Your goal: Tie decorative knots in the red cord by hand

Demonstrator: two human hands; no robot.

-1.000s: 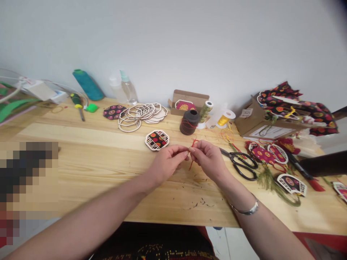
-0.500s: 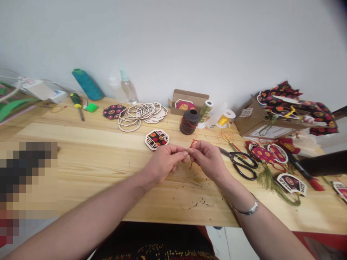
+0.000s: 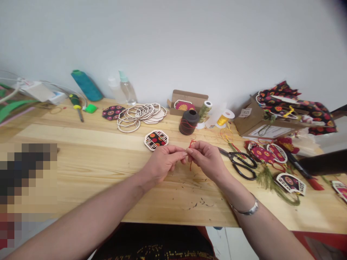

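Observation:
My left hand [image 3: 166,161] and my right hand [image 3: 204,157] meet fingertip to fingertip above the wooden table [image 3: 103,159]. Both are closed in a pinch on a thin red cord [image 3: 191,167], whose ends show above and below my right fingers. Just behind my left hand lies an octagonal patterned piece [image 3: 156,140] with a pale cut-out frame. A dark thread cone [image 3: 189,122] wound with red thread stands beyond my hands. Black-handled scissors [image 3: 244,164] lie right of my right hand, blades partly hidden by it.
Pale cut-out frames [image 3: 141,115] are piled at the back. Farther left are a screwdriver [image 3: 77,107] and a teal thread cone [image 3: 88,86]. Yellow thread [image 3: 223,118], a cardboard box [image 3: 251,121] of fabric and several tasselled ornaments [image 3: 290,184] occupy the right side.
The fingers hold nearly the same pinch. The whole view has shifted very slightly, and a bit more of the red cord shows beside my right fingers.

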